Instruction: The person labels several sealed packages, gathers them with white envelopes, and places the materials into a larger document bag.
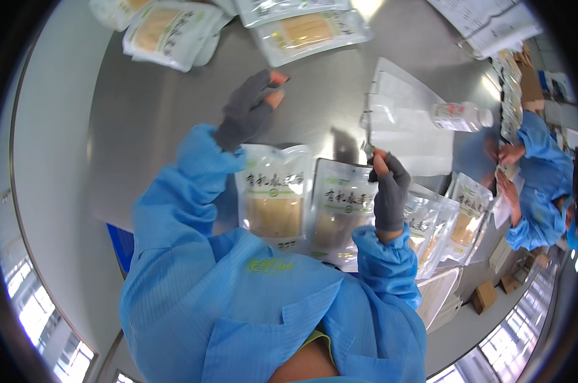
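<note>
My left hand (pixel 250 108), in a grey glove with bare fingertips, is raised above the metal table with its thumb and fingers apart, holding nothing I can see. Below it stands a clear-windowed food pouch (pixel 275 195) with pale yellow contents, close to my body. My right hand (pixel 390 188), gloved the same way, is closed in a pinch near the right edge of a second pouch (pixel 343 214). A small greyish thing (pixel 367 150) shows at its fingertips, too small to name. Beside that hand lies a white sheet (pixel 407 121).
White plastic bottle (pixel 458 117) rests on the sheet's right part. More pouches lie at the far side (pixel 311 32) and far left (pixel 171 35); several lean at the near right (pixel 468 214). Papers (pixel 487 25) lie far right. A co-worker in blue (pixel 541 182) works at the right.
</note>
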`<action>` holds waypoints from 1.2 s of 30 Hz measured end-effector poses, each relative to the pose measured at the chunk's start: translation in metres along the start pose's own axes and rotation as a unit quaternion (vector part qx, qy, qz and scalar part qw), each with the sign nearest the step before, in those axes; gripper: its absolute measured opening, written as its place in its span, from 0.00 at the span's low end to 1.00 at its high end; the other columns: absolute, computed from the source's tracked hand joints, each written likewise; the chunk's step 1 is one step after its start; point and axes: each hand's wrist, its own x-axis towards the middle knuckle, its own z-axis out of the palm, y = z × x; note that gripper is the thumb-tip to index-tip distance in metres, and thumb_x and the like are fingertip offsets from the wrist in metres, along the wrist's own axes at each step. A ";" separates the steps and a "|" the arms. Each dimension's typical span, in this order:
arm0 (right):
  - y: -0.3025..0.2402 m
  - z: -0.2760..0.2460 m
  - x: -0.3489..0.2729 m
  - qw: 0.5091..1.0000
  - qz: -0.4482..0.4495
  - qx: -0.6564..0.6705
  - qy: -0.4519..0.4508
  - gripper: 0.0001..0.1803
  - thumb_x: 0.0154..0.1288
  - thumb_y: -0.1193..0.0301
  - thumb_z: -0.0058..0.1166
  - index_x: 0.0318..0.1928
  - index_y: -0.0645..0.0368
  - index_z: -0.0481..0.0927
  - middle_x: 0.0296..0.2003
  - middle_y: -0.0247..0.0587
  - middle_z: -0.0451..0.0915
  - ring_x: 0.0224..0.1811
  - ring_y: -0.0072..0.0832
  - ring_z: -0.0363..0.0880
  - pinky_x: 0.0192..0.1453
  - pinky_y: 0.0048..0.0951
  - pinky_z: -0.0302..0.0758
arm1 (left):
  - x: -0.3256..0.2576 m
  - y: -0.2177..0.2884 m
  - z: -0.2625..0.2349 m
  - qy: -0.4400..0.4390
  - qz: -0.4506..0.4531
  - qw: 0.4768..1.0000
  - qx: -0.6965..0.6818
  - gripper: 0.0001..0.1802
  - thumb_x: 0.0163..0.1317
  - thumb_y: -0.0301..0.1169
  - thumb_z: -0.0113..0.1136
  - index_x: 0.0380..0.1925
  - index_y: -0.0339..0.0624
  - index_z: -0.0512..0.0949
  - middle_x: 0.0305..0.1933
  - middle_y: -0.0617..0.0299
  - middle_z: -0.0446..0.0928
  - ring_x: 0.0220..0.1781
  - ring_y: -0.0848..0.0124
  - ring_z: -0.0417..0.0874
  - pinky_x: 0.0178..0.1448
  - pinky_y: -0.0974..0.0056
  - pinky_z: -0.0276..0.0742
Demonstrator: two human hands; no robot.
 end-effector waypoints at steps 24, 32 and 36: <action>0.029 0.148 -0.026 0.959 0.214 -0.112 -0.151 0.13 0.66 0.63 0.55 0.35 0.60 0.82 0.17 0.32 0.76 0.12 0.14 0.66 0.16 0.17 0.59 | -0.129 -0.030 -0.065 -0.344 0.164 0.869 0.314 0.33 0.45 0.67 0.57 0.55 0.81 0.74 0.75 0.60 0.52 0.76 0.50 0.44 0.76 0.37 0.29; 0.033 0.087 -0.024 0.973 0.190 0.114 -0.056 0.14 0.69 0.61 0.49 0.42 0.59 0.77 0.18 0.26 0.67 0.16 0.15 0.60 0.17 0.17 0.54 | -0.123 -0.022 -0.065 -0.291 0.208 0.887 0.291 0.38 0.40 0.58 0.62 0.51 0.52 0.78 0.69 0.68 0.63 0.72 0.52 0.56 0.76 0.39 0.41; 0.041 0.053 -0.037 0.973 0.195 0.125 0.007 0.15 0.68 0.59 0.51 0.43 0.58 0.77 0.19 0.26 0.68 0.16 0.15 0.61 0.17 0.16 0.54 | -0.122 -0.020 -0.060 -0.314 0.190 0.878 0.308 0.36 0.39 0.58 0.64 0.49 0.52 0.79 0.69 0.68 0.64 0.72 0.51 0.55 0.76 0.38 0.38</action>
